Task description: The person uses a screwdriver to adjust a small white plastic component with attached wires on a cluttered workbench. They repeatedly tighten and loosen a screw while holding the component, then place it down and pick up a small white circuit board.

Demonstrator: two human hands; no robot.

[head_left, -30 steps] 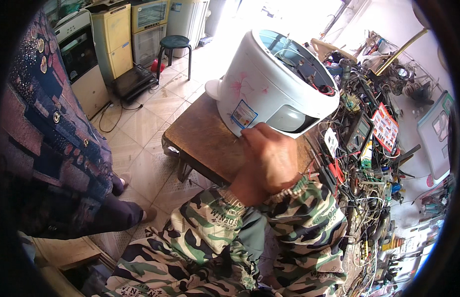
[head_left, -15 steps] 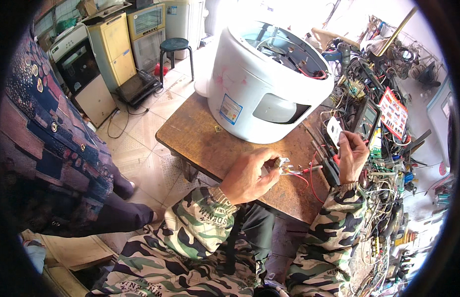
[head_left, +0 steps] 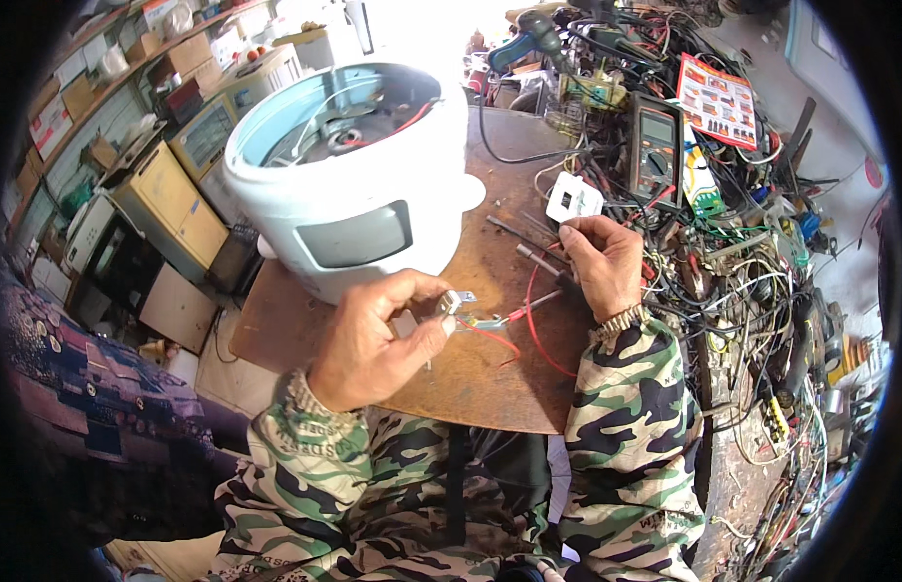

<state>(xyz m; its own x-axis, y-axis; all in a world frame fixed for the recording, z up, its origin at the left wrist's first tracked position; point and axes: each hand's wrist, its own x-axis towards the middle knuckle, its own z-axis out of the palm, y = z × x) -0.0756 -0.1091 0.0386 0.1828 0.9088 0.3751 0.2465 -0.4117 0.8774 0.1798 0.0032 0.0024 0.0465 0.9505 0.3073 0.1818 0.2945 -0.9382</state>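
Note:
My left hand (head_left: pixel 368 339) pinches a small metal-and-white electrical part (head_left: pixel 456 302) between thumb and fingertips, above the near part of the brown table (head_left: pixel 431 383). Thin wires and a red-tipped probe (head_left: pixel 519 313) lie just right of that part; whether they touch it I cannot tell. In my right hand (head_left: pixel 608 267) is a white plastic plate (head_left: pixel 589 202) with a square hole, gripped by its lower edge. Below this hand a red lead (head_left: pixel 534 335) curves over the tabletop. A round white appliance housing (head_left: pixel 266 184), open at the top with wires inside, stands beyond my left hand.
Tangled cables (head_left: pixel 761 320) and tools crowd the right side. A multimeter (head_left: pixel 655 145) lies there beside a red-and-white printed sheet (head_left: pixel 718 102). Behind it rests a blue-handled tool (head_left: pixel 514 50). A person in dark patterned clothing (head_left: pixel 101 398) is at left, near a yellow cabinet (head_left: pixel 169 199).
My view has swung to the right, so the housing and both hands appear farther left. Both hands keep hold of the same things.

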